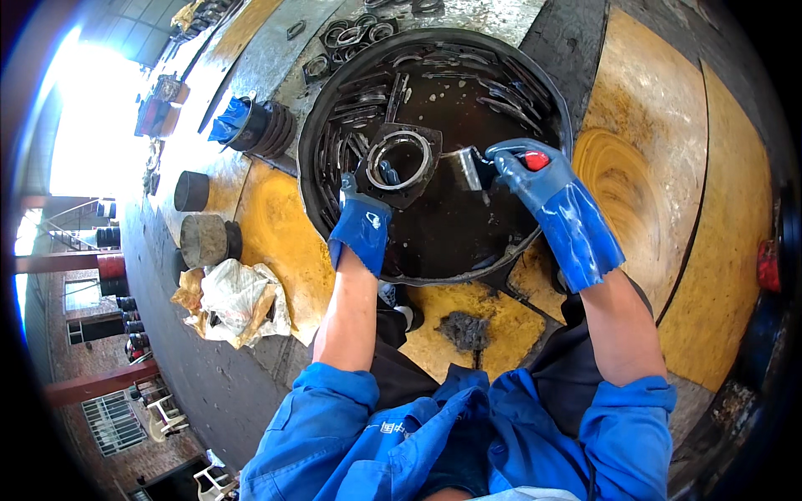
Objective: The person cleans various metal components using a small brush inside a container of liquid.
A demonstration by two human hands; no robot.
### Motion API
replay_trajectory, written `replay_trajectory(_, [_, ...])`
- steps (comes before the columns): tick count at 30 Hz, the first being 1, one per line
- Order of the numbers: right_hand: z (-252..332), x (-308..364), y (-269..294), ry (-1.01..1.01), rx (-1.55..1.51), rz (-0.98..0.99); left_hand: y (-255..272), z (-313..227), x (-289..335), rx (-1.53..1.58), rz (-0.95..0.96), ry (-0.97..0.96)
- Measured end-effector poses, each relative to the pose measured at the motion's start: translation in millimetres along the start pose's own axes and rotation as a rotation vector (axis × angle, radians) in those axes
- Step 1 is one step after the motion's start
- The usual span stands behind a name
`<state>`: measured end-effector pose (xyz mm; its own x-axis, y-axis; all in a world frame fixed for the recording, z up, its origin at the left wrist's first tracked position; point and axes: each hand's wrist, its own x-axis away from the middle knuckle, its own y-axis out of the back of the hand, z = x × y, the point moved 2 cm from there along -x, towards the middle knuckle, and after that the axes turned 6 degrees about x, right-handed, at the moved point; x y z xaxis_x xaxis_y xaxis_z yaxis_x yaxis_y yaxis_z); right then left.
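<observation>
My left hand (365,224), in a blue rubber glove, is closed on the lower left edge of a dark, squarish metal flange (428,144). Its large round opening has a bright raised ring, and a blue fingertip shows through the hole. To the right, my right hand (535,179), also gloved in blue, grips the red handle of a flat brush (464,169). The brush head points left, a small gap from the flange. Both are held over a big round black tub (561,100) of dark liquid, with many thin metal parts stacked along its inner wall.
Metal rings (355,35) lie beyond the tub. A dark cylinder stack (271,129) with blue gloves on it stands to the left, near grey cylinders (203,240) and a crumpled plastic bag (246,302). A dark fibrous wad (464,331) lies on the yellow board before me.
</observation>
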<state>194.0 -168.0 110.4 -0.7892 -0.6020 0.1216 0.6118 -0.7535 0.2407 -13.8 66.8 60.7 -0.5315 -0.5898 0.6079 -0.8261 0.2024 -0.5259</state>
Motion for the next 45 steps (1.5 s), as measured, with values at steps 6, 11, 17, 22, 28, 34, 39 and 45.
replay_trajectory(6, [-7,-10,5,0.001,-0.036,-0.115,1,5,-13,0.000,0.034,0.006])
replay_trajectory(11, [2,-8,3,-0.023,0.020,-0.127,-5,7,-23,-0.002,0.062,0.015])
replay_trajectory(17, [4,-9,-6,-0.056,-0.003,-0.096,-3,12,-25,0.007,0.060,0.037])
replay_trajectory(22, [14,-5,-6,-0.015,0.060,-0.120,0,16,-26,0.012,0.054,0.060])
replay_trajectory(28, [6,-7,-14,0.060,0.014,-0.134,-6,20,-33,0.044,0.060,0.110])
replay_trajectory(34, [15,-3,-13,0.054,0.063,-0.136,-8,20,-28,0.069,0.030,0.082])
replay_trajectory(39, [14,-3,-15,0.097,0.084,-0.140,3,30,-27,-0.284,0.101,-0.151])
replay_trajectory(45, [12,-1,-15,0.095,0.050,-0.126,-9,36,-18,-0.213,0.160,-0.059])
